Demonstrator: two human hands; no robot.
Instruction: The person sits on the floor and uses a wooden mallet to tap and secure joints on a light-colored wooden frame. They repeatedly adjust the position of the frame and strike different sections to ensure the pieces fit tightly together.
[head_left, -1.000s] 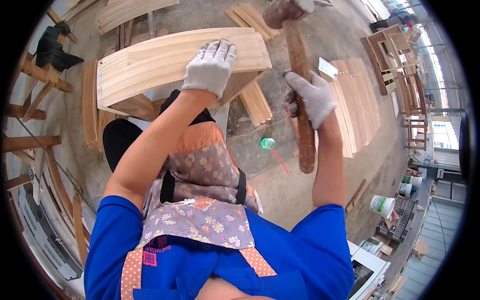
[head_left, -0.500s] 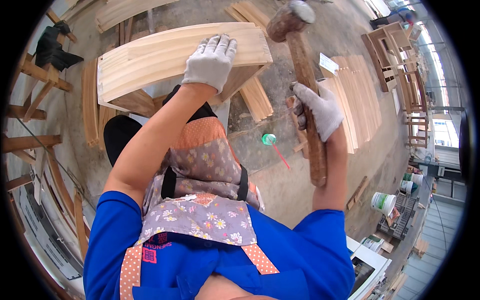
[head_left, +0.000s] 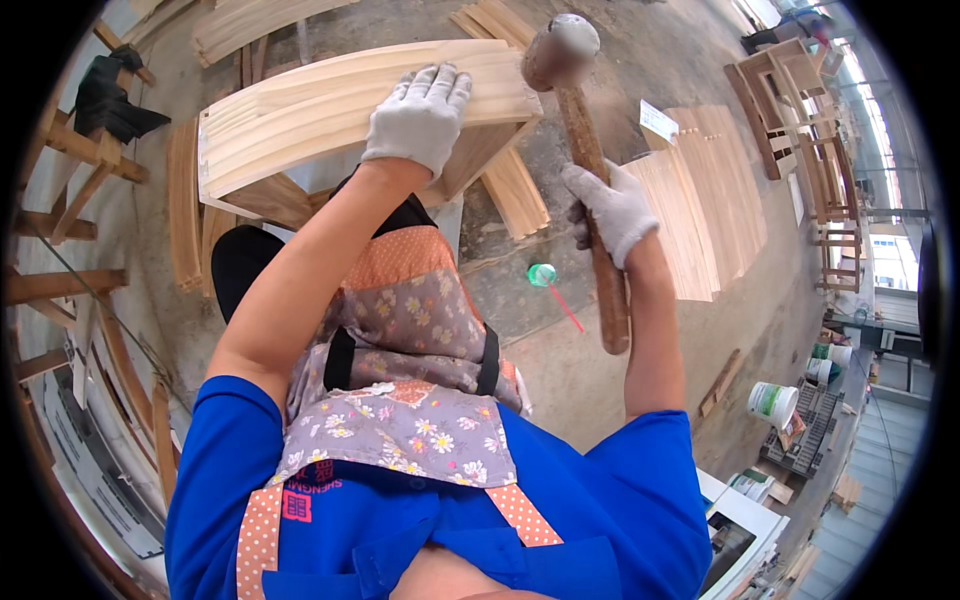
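My left hand (head_left: 417,122), in a pale work glove, lies flat with fingers stretched out on the top board of a light wooden box frame (head_left: 290,110). The frame stands in front of my knees, and its hollow side shows below the board. In my gloved right hand (head_left: 612,212) is a mallet (head_left: 610,300), gripped around its wooden handle. The mallet's thick head (head_left: 558,52) is raised near the frame's right end, apart from it in the picture. Part of the head is blurred.
Stacked boards (head_left: 695,205) lie at the right, with a white paper (head_left: 657,121) on them. A small green cup (head_left: 541,275) with a red stick stands on the floor. Wooden racks (head_left: 75,225) line the left; white buckets (head_left: 773,403) stand far right.
My right hand and the mallet have moved left, toward the frame's right end. My left hand stays flat on the board.
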